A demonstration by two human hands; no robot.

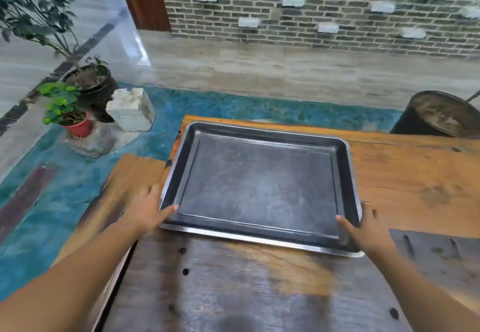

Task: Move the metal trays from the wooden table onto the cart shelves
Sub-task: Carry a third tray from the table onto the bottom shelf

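One metal tray (259,188) was seen lying flat on the wooden tabletop (410,175), near its left end, and it was empty. It was gripped at its two near corners: the left hand (148,209) was closed on the near-left corner, thumb laid over the rim, and the right hand (366,227) was closed on the near-right corner in the same way. Whether the tray had been lifted clear of the wood could not be told; it appeared to be resting there. No cart and no shelves were shown, so the carry was judged not yet begun for this tray. No other tray was visible on the tabletop, so how many had been moved or were left could not be determined. A potted plant (67,113) was seen on the floor beyond the left edge.
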